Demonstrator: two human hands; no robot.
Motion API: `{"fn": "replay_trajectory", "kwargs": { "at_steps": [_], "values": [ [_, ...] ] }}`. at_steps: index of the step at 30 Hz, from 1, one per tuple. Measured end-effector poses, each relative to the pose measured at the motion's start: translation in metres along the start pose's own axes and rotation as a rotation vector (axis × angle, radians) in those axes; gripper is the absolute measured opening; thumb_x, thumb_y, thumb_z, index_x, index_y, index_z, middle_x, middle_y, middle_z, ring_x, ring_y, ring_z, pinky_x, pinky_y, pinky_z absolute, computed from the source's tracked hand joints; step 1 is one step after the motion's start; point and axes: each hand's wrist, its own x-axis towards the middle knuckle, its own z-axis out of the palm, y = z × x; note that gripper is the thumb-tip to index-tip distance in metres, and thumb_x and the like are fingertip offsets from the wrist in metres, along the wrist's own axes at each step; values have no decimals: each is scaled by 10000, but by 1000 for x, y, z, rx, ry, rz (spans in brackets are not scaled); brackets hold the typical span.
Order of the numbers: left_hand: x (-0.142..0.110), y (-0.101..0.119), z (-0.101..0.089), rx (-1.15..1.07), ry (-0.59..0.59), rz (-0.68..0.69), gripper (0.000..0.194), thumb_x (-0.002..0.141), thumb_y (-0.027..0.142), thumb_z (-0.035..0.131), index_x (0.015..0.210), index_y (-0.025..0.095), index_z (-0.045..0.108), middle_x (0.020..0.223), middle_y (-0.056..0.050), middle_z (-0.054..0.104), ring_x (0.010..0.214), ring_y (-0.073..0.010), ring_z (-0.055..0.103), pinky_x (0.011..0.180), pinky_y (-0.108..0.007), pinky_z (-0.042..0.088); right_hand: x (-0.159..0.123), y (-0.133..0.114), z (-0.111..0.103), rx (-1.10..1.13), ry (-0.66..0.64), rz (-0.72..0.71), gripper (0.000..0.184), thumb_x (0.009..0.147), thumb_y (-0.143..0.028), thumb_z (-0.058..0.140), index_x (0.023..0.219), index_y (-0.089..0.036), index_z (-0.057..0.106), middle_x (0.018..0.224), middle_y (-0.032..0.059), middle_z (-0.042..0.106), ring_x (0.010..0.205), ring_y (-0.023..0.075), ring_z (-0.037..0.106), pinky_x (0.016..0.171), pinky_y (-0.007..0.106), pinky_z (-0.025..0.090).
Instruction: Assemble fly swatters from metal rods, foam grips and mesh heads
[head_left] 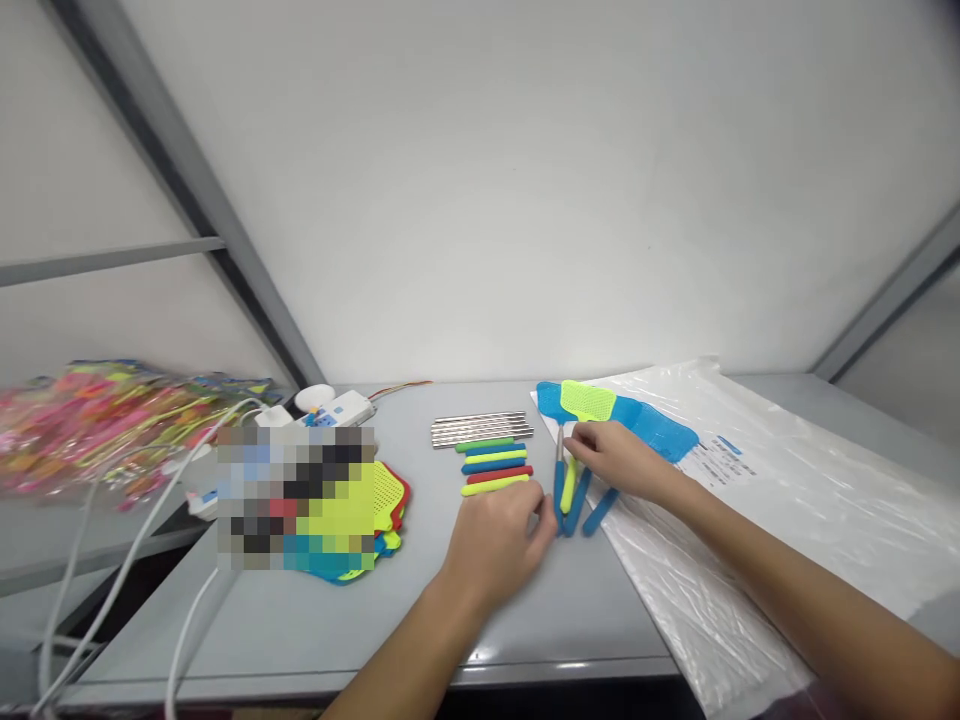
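My right hand (619, 460) lies over several plastic fly swatters, its fingertips closed at a thin metal shaft (559, 455). A lime-green swatter head (587, 400) and a blue one (551, 400) stick out beyond those fingers, and another blue head (664, 430) lies partly under my palm. My left hand (495, 540) rests on the grey table (570, 610), its fingertips at the lower end of a blue handle (559, 510). Just left of that hand lie coloured foam grips (495, 468), with a row of steel rods (481, 430) behind them.
A stack of coloured swatter heads (386, 510) sits left, partly pixelated. Further left lies a blurred bag of pink and yellow items (97, 430), beside white cables (127, 530) and a white device (337, 408). A plastic sheet (757, 510) covers the table's right side. A white wall stands behind.
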Motion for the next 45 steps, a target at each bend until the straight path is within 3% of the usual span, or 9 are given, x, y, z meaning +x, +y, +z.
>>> {"fn": "replay_trajectory", "kwargs": {
  "at_steps": [9,14,19,28,32,35,40,43,45],
  "values": [
    [-55,-26,-15,125,28,-23,229,926,237,421,720,206,516,645,12,590,555,-129,513,525,-306,258,40,-41,-1,-230,-198,-217,168,890,-307,524,791,-224,632,747,36,665,634,172,578,539,270,323],
    [-60,-37,-18,178,93,-88,182,912,218,438,758,206,534,720,-9,589,648,-154,530,534,-312,284,96,-64,18,-380,-184,-234,197,942,-275,488,929,-175,656,913,97,669,818,215,626,686,328,460],
    [-55,-33,-15,189,105,-94,136,872,226,484,975,196,568,994,-52,589,907,-228,513,735,-355,426,139,-64,36,-439,-260,-259,337,932,-349,568,1227,-187,560,1242,91,573,1022,209,604,857,425,525],
    [-52,-34,-13,220,43,-146,210,889,240,470,1076,188,552,1119,-62,581,1023,-267,477,802,-424,446,147,-60,32,-408,-188,-404,101,868,-211,563,885,-164,651,1032,130,642,1060,275,556,846,338,439],
    [-52,-35,-14,220,29,-155,170,900,233,454,1018,194,571,1004,-56,583,936,-251,488,755,-416,437,128,-46,12,-353,-64,-303,161,934,-260,431,988,-183,562,922,102,667,799,223,605,656,304,422],
    [-51,-33,-14,222,30,-118,188,908,236,467,1060,196,569,1090,-65,570,960,-254,484,771,-422,427,97,-29,-15,-320,56,-211,220,973,-336,350,1062,-199,498,917,87,669,757,219,604,614,301,408],
    [-47,-32,-10,218,-28,17,152,930,319,541,1043,223,575,1222,-57,557,1100,-284,460,877,-484,373,6,0,-50,-183,197,-124,314,957,-511,382,1038,-244,527,818,32,670,661,191,610,563,286,426],
    [-49,-33,-6,200,-83,84,100,948,298,537,926,205,563,1090,-37,610,1018,-244,506,924,-499,331,-57,15,-49,-156,194,-114,305,940,-525,432,1034,-264,558,771,20,672,575,174,598,521,287,435],
    [-52,-34,-5,172,-80,99,121,983,265,465,921,192,538,954,-19,619,891,-201,528,931,-483,326,-93,22,-39,-135,178,-108,276,952,-483,437,1067,-269,568,867,50,698,667,198,647,556,293,474]
  ]
}}
